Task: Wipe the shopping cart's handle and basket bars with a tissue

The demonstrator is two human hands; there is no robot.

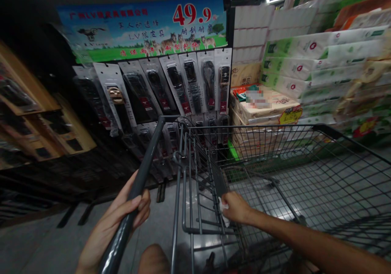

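Note:
A metal shopping cart [305, 128] stands in front of me, its wire basket reaching to the right. My left hand [125, 213] is wrapped round the dark grey cart handle [149, 155]. Inside the basket, my right hand [236, 208] is closed on a crumpled white tissue [224, 216]. It presses beside the dark flat panel [218, 176] at the handle end of the basket. Part of the tissue is hidden under the fingers.
Packaged belts [175, 78] hang on a rack under a blue price banner [140, 29]. Stacked tissue packs [293, 66] stand at the right, with a beige pack [262, 111] lower down. Wooden display boxes [27, 82] jut out at the left. Grey floor [152, 233] shows below.

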